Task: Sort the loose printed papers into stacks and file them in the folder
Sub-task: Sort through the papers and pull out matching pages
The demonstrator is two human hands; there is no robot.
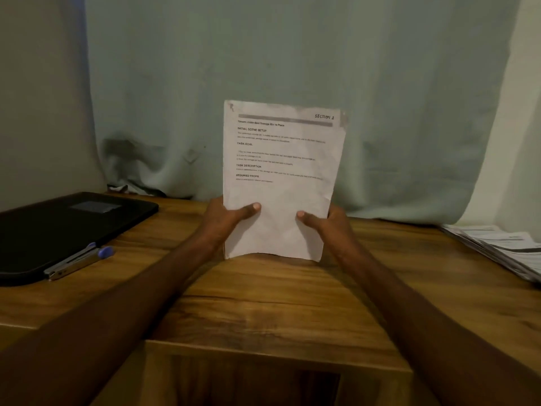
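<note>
A printed paper [281,171] headed "SECTION 1" stands upright above the middle of the wooden table [263,306], its bottom edge close to the tabletop. My left hand [225,221] grips its lower left edge, thumb across the front. My right hand [325,224] grips the lower right edge the same way. A black folder [58,230] lies shut at the left of the table. A spread pile of loose printed papers [503,247] lies at the right edge.
A stapler with a blue end [79,262] rests on the folder's near corner. A pale green curtain [292,68] hangs right behind the table. The table's front edge drops off near me.
</note>
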